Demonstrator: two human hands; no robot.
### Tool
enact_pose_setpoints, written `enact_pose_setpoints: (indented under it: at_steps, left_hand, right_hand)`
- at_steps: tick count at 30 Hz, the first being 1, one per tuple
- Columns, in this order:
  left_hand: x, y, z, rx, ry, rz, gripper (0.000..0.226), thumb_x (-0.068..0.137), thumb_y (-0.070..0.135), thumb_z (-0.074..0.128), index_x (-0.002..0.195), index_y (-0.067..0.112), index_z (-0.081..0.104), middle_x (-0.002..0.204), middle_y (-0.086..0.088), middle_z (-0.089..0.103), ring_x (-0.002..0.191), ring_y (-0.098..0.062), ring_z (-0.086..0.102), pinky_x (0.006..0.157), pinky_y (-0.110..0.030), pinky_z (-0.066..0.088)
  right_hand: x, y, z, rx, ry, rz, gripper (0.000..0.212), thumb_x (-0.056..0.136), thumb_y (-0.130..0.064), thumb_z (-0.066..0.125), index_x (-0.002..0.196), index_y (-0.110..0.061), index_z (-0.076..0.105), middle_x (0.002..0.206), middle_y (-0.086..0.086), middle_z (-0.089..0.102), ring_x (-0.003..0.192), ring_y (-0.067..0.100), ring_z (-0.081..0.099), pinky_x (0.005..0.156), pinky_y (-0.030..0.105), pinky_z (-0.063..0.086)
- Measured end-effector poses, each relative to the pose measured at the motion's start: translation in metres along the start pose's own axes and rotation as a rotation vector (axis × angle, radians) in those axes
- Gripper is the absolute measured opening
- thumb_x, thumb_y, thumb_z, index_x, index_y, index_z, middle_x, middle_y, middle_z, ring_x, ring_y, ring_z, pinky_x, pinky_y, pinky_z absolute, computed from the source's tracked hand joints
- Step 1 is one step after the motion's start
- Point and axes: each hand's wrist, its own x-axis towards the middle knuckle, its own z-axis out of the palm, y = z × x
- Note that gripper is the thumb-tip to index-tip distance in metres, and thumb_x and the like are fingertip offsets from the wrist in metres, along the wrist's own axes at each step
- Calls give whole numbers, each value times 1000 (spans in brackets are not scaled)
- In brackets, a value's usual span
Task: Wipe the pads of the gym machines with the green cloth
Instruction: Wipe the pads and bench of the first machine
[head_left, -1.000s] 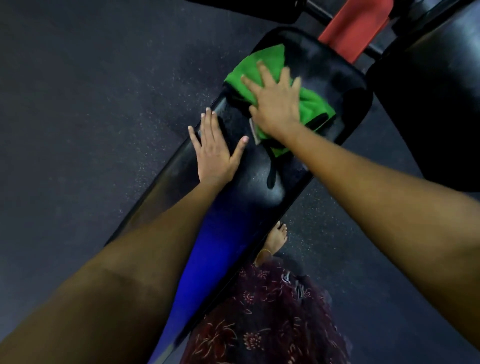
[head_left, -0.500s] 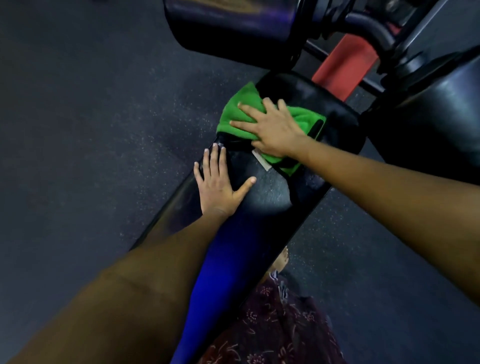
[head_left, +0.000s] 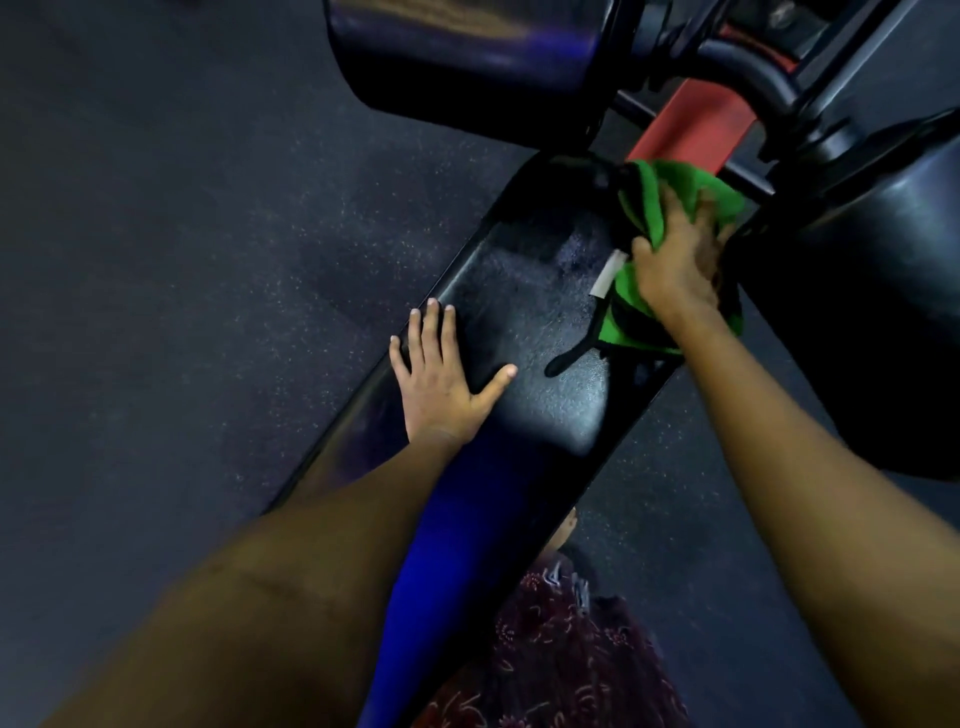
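Slid since half a second ago from the middle of the bench (head_left: 524, 322) to its far right edge, just beside the red frame bar (head_left: 691, 124): green cloth (head_left: 670, 192), bunched under right hand (head_left: 675, 265), fingers curled over it, gripping. White tag (head_left: 609, 273) poking out at the thumb. Left hand (head_left: 441, 374) flat on the bench's left edge, fingers straight and spread.

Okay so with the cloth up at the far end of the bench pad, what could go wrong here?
The bunched green microfibre cloth sits beside the red metal frame bar, so it could snag there. The right hand is wedged near the big black round pad and might get knocked. The left hand rests flat on the glossy long black bench pad, which looks damp, so it could slip.
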Motion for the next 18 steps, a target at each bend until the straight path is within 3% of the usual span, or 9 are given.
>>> enact_pose_setpoints:
  at_steps: [3,5,10,13,15,18]
  left_hand:
    - [0,1,0,-9,1,-3,99,79,79,24,150,9,20,159,-8,12,147,-23,5,116,-48,-2]
    - [1,2,0,-12,2,-3,97,80,77,24,149,9,21,159,-9,13,147,-24,6,116,-49,-1]
    - [1,0,1,-55,35,10,92,85,74,14,148,8,26,157,-10,19,146,-26,11,115,-49,0]
    - [1,0,2,-56,42,13,91,85,73,16,148,8,26,157,-9,19,146,-26,10,116,-50,1]
    - [1,1,1,-53,35,12,94,84,76,11,148,8,26,157,-9,19,146,-27,11,115,-50,2]
    - [0,1,0,-48,30,11,98,83,78,7,148,8,24,158,-9,17,146,-26,8,116,-49,0]
  right_hand:
    - [-16,-10,11,-104,53,58,67,93,-30,52,151,-34,18,160,2,1,143,37,10,113,53,16]
    - [-32,-23,24,-248,50,-8,68,92,-36,51,151,-34,17,160,4,6,140,42,14,110,59,17]
    - [-90,1,54,-564,-20,-565,74,87,-46,54,150,-37,16,160,2,11,130,39,30,100,53,30]
    - [-48,15,29,-685,-120,-788,72,90,-49,50,149,-43,10,160,-2,9,130,37,29,100,52,30]
    - [-22,14,12,-696,-98,-748,68,91,-47,49,149,-43,13,159,-3,11,130,38,27,102,54,29]
    - [-21,1,18,-471,-15,-393,66,93,-43,48,149,-40,16,159,-3,9,137,39,18,108,60,21]
